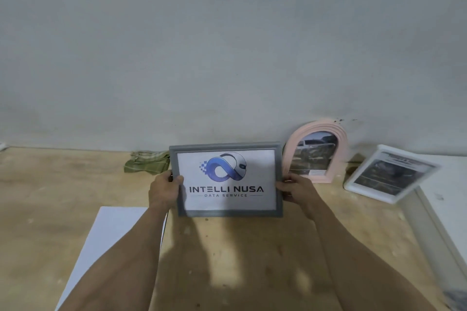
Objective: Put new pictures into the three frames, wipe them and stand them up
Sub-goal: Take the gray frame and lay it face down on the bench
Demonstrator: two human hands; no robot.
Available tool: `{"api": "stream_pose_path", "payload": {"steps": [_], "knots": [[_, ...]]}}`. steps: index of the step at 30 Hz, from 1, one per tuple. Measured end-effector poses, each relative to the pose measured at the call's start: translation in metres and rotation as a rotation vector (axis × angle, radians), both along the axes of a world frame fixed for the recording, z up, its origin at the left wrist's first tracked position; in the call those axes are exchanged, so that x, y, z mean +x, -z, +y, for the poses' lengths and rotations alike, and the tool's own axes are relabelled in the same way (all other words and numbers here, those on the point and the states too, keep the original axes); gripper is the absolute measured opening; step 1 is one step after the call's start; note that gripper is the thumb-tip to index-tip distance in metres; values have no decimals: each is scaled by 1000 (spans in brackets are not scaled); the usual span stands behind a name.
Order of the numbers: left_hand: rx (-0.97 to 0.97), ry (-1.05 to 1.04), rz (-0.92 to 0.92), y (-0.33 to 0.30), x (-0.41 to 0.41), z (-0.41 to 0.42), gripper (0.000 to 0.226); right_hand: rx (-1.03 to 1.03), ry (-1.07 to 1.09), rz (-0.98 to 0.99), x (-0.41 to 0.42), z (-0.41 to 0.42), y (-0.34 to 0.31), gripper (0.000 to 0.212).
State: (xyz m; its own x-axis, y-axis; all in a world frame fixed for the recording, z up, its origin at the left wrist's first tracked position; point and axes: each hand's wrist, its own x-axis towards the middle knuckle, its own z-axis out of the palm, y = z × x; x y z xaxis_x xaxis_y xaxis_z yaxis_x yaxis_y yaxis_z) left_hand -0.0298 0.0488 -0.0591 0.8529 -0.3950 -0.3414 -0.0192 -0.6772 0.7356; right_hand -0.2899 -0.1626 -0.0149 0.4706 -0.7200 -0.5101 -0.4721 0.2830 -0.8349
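While hands hold grey frame [225, 179], pink frame [316, 151] behind

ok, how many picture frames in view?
3: grey frame held in both hands at centre, pink arched frame against the wall, white frame leaning far right. None seems hidden.

One head-worn camera is looking forward and slightly down across a wooden tabletop [252, 247] toward a grey wall [227, 45], which is filling the upper half of the wide-angle view. Both forearms are reaching in from the bottom edge, with the left hand [164, 190] and right hand [297, 190] sitting near the middle, close to the lens. No second view is sharing the scene.
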Motion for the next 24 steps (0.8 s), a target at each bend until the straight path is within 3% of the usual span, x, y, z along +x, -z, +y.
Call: {"api": "stream_pose_path", "payload": {"steps": [4,6,9,11,13,16,20,24], "knots": [[60,11,20,-23,-66,10,22,-39,-25,27,-52,12,-34,8],[51,78,17,-38,-102,6,26,-60,11,42,-78,17,-54,17],[-69,261,-92,-69,-160,-14,37,-147,57,101,-101,28,-82,23],[-111,440,-132,-95,-199,-33,29,-211,76,125,-105,35,-96,23],[-69,623,-203,-122,-239,-48,37,-287,67,166,-105,45,-108,18],[12,713,-313,-153,-282,-55,43,-411,31,245,-104,61,-127,19],[58,598,-372,-173,-303,-47,18,-462,11,268,-100,81,-142,17],[21,282,-261,-187,-294,-37,20,-347,-25,72,-81,94,-145,15]]}}
